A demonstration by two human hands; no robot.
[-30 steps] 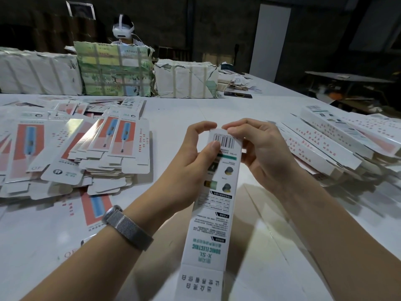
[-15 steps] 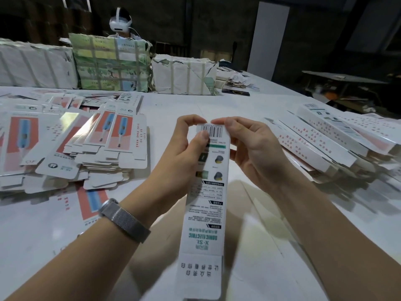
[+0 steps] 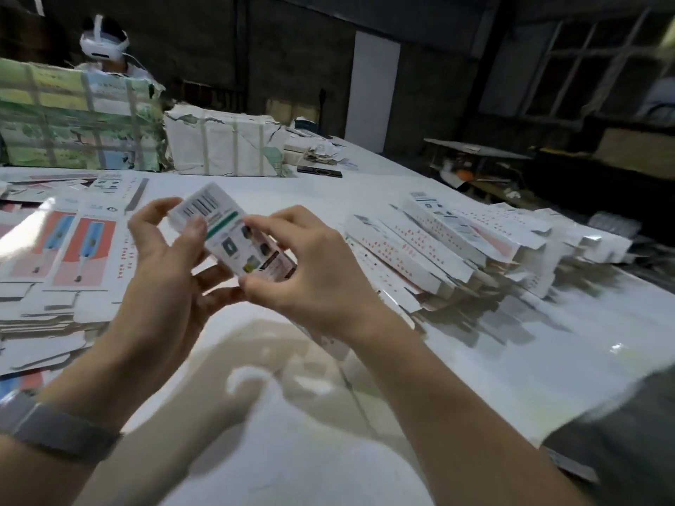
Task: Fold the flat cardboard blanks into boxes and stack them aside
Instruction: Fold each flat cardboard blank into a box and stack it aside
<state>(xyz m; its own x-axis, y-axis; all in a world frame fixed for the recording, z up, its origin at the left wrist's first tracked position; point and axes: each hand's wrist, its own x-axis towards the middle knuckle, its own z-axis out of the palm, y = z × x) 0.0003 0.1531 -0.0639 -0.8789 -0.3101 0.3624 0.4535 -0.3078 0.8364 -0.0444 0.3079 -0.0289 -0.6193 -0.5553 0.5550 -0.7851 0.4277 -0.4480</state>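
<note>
A long white folded box (image 3: pixel 233 239) with a barcode end and a green band is held above the table, tilted with its barcode end up and to the left. My left hand (image 3: pixel 164 264) holds the barcode end, thumb on its printed face. My right hand (image 3: pixel 314 268) grips the box's middle from the right; the lower part of the box is hidden behind it. Flat blanks (image 3: pixel 73 257) with orange and blue prints lie spread on the left. A heap of folded boxes (image 3: pixel 456 250) lies on the right.
The white table (image 3: pixel 475 359) ends at a dark edge on the lower right. Strapped paper bundles (image 3: pixel 222 147) and a green bundle (image 3: pixel 80 118) stand at the back. A person with a white headset (image 3: pixel 104 43) sits behind them.
The box has swung from pointing toward me to a tilt across the view. My right hand moved from the top end down to the box's middle. The view turned right.
</note>
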